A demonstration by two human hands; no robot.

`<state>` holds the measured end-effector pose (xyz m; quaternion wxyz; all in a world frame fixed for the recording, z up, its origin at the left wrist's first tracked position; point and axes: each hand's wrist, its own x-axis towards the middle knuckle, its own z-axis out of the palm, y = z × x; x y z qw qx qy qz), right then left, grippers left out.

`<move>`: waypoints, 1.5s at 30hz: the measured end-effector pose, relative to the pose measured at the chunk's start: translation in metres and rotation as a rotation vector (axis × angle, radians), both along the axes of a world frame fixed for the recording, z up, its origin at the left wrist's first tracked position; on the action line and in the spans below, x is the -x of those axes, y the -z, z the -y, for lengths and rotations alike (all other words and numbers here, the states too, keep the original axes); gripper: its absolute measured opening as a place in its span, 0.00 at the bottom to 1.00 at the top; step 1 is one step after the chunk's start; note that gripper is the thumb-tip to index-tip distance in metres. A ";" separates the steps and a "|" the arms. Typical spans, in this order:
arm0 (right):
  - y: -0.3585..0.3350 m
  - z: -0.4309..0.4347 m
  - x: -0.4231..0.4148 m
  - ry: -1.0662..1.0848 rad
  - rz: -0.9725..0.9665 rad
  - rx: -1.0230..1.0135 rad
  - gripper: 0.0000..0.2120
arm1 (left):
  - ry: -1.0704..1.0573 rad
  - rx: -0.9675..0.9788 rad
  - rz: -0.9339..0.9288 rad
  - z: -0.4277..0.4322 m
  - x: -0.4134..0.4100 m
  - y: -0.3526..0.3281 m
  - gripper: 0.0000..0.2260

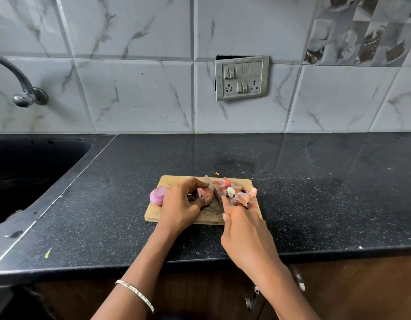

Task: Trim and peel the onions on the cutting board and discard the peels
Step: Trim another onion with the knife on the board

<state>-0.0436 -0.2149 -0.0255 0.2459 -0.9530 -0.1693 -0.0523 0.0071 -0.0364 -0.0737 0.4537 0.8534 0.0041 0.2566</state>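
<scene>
My left hand (179, 204) curls round the onion (204, 192), hiding most of it. My right hand (243, 232) grips the knife (213, 190), blade against that onion. On the cutting board (174, 181), a peeled onion (157, 195) sits left and the peels (239, 195) are heaped right. The sink (26, 172) and tap (22, 88) sit at the left end of the dark surface (315, 192).

Black speckled countertop (315, 192): wooden cutting board (174, 181) near-centre, red scrap (217, 173) just past its far edge, green fleck (47, 254) near left.
</scene>
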 end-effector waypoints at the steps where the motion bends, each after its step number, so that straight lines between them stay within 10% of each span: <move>1: 0.000 0.000 -0.002 0.006 0.000 -0.001 0.24 | 0.004 -0.001 -0.004 -0.001 0.000 0.000 0.12; 45: 0.010 -0.013 0.000 0.043 0.040 0.119 0.29 | -0.027 -0.011 0.043 0.002 0.010 -0.003 0.13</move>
